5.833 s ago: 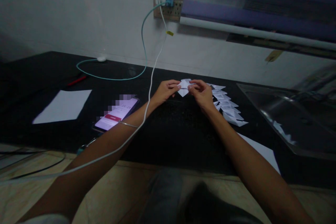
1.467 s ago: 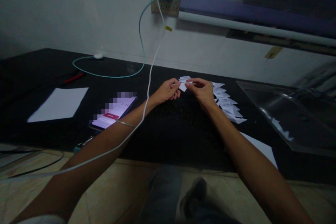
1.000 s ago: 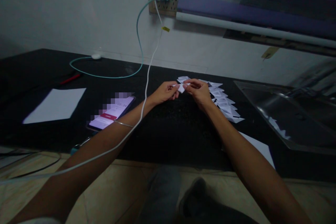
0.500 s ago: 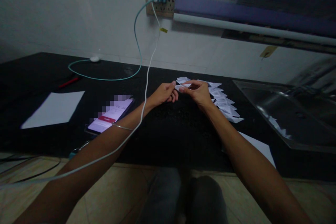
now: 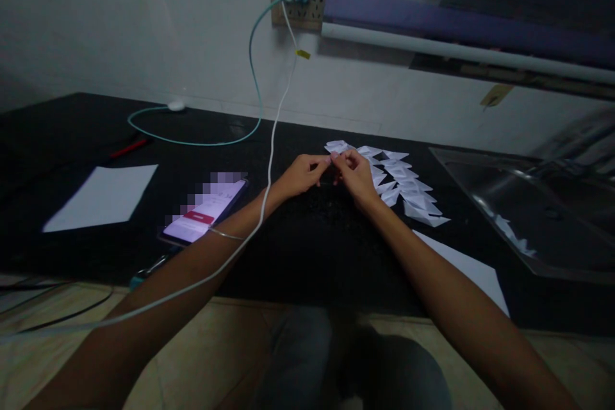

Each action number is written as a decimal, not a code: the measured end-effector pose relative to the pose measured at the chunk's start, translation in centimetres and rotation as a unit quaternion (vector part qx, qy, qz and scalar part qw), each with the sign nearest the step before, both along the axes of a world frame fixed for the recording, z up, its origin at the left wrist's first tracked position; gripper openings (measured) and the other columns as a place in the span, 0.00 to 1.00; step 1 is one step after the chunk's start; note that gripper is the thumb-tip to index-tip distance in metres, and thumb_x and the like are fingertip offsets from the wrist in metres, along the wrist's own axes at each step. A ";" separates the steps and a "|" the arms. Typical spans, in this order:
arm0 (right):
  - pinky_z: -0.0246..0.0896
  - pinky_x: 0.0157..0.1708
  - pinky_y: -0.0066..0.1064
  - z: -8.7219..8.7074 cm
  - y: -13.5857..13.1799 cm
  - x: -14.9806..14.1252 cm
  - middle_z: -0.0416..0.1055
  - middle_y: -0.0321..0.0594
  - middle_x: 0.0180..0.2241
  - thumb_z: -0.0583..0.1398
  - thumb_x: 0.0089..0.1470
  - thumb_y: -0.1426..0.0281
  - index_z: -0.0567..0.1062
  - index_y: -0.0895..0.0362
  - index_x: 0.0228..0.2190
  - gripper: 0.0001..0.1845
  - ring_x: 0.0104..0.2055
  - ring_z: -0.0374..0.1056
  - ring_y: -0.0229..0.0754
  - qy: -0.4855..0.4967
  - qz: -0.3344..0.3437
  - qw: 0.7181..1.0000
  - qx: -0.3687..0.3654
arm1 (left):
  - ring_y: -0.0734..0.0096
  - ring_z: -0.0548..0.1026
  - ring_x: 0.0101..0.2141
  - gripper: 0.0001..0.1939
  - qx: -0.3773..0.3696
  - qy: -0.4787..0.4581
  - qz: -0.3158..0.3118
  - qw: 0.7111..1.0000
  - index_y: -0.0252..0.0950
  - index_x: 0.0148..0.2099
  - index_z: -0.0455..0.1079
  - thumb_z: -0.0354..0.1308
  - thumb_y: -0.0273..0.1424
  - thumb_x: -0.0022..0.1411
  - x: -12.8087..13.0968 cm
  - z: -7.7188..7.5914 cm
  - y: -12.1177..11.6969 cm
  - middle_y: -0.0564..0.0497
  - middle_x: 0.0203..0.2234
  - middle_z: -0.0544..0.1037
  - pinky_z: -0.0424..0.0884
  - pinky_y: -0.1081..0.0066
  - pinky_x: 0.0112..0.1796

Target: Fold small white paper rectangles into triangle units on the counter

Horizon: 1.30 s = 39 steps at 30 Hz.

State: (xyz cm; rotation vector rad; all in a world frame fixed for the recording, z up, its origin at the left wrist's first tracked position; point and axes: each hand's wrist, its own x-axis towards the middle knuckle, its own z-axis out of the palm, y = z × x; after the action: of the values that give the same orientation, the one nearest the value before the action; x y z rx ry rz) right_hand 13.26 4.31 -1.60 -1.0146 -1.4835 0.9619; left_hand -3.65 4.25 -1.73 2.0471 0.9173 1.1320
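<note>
From where I stand, the left hand (image 5: 304,174) and right hand (image 5: 354,176) meet at the fingertips above a black counter (image 5: 307,256), fingers bunched; I cannot tell whether they pinch any paper. Folded papers (image 5: 414,195) lie overlapping, just behind the fingertips and rightward past the right hand. Left of the left hand sits a lit phone (image 5: 202,210).

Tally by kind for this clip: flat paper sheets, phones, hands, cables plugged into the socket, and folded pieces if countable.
Flat sheets: 2
Phone: 1
Left hand and right hand: 2
Teal cable and white cable: 2
Folded pieces: overlapping, not countable
Total, folded pieces aside: 7
</note>
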 end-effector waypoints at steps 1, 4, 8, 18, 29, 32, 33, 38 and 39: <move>0.61 0.22 0.32 -0.1 0.0 0.0 0.64 0.31 0.22 0.65 0.52 0.47 0.63 0.50 0.28 0.24 0.22 0.61 0.36 0.001 0.004 1.000 -0.005 | 0.76 0.76 0.24 0.24 -0.017 -0.014 -0.025 0.999 0.34 0.40 0.80 0.51 0.47 0.73 0.0 0.1 0.0 0.48 0.28 0.82 0.69 0.76 0.26; 0.66 0.24 0.33 -0.1 0.1 0.3 0.67 0.32 0.23 0.67 0.51 0.46 0.65 0.50 0.28 0.25 0.24 0.64 0.37 0.011 0.033 0.999 -0.010 | 0.72 0.79 0.31 0.20 -0.069 -0.073 -0.055 0.993 0.34 0.49 0.80 0.57 0.45 0.70 0.0 0.1 0.2 0.44 0.38 0.83 0.72 0.75 0.28; 0.68 0.25 0.32 0.1 0.2 0.7 0.71 0.33 0.25 0.69 0.49 0.46 0.68 0.51 0.29 0.25 0.24 0.66 0.36 0.015 0.087 0.996 -0.018 | 0.67 0.81 0.35 0.24 -0.115 -0.119 -0.027 0.986 0.33 0.57 0.76 0.61 0.44 0.67 -0.2 -0.1 0.9 0.42 0.40 0.83 0.73 0.74 0.26; 0.67 0.24 0.33 0.0 0.3 1.4 0.74 0.34 0.27 0.67 0.53 0.49 0.70 0.52 0.34 0.21 0.23 0.69 0.37 -0.067 0.161 0.984 0.029 | 0.70 0.79 0.32 0.19 -0.121 -0.088 -0.069 0.986 0.35 0.45 0.78 0.64 0.47 0.64 -0.9 0.0 1.1 0.44 0.36 0.82 0.71 0.76 0.25; 0.65 0.37 0.38 0.6 -0.5 1.3 0.74 0.36 0.28 0.62 0.59 0.66 0.75 0.50 0.39 0.05 0.30 0.70 0.43 -0.207 -0.083 0.956 0.188 | 0.67 0.82 0.38 0.23 -0.079 -0.067 0.025 0.994 0.33 0.56 0.74 0.56 0.46 0.70 0.0 0.1 0.7 0.40 0.45 0.83 0.73 0.74 0.30; 0.65 0.38 0.38 1.0 -0.8 1.3 0.75 0.38 0.30 0.61 0.60 0.66 0.76 0.51 0.40 0.07 0.33 0.71 0.44 -0.209 -0.098 0.949 0.215 | 0.64 0.82 0.35 0.37 -0.188 -0.115 -0.030 0.975 0.31 0.53 0.76 0.44 0.59 0.71 -0.1 0.4 0.9 0.37 0.39 0.84 0.73 0.72 0.27; 0.64 0.38 0.39 1.1 -1.0 1.3 0.75 0.39 0.31 0.60 0.60 0.66 0.76 0.51 0.41 0.07 0.33 0.71 0.45 -0.210 -0.097 0.948 0.221 | 0.63 0.82 0.34 0.42 -0.215 -0.115 -0.057 0.968 0.30 0.50 0.77 0.39 0.63 0.69 -0.1 0.5 1.0 0.35 0.36 0.84 0.74 0.71 0.27; 0.63 0.39 0.39 1.3 -1.7 0.7 0.75 0.40 0.33 0.59 0.62 0.65 0.75 0.52 0.41 0.08 0.34 0.71 0.45 -0.238 -0.076 0.940 0.233 | 0.60 0.82 0.31 0.50 -0.263 -0.079 -0.154 0.949 0.30 0.40 0.79 0.34 0.69 0.63 0.0 0.3 0.8 0.34 0.29 0.83 0.75 0.68 0.29; 0.63 0.39 0.38 1.3 -1.7 0.6 0.75 0.40 0.33 0.59 0.62 0.65 0.75 0.52 0.41 0.07 0.34 0.70 0.45 -0.242 -0.072 0.939 0.234 | 0.62 0.82 0.31 0.47 -0.273 -0.083 -0.155 0.946 0.30 0.39 0.79 0.36 0.68 0.64 0.0 0.2 0.8 0.34 0.28 0.83 0.75 0.69 0.30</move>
State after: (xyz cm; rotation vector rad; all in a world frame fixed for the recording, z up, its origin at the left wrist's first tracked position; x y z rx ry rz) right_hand 13.84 2.57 -0.32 -1.0224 -1.8934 0.2257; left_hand -3.68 5.02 -1.53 1.5454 0.6936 0.7575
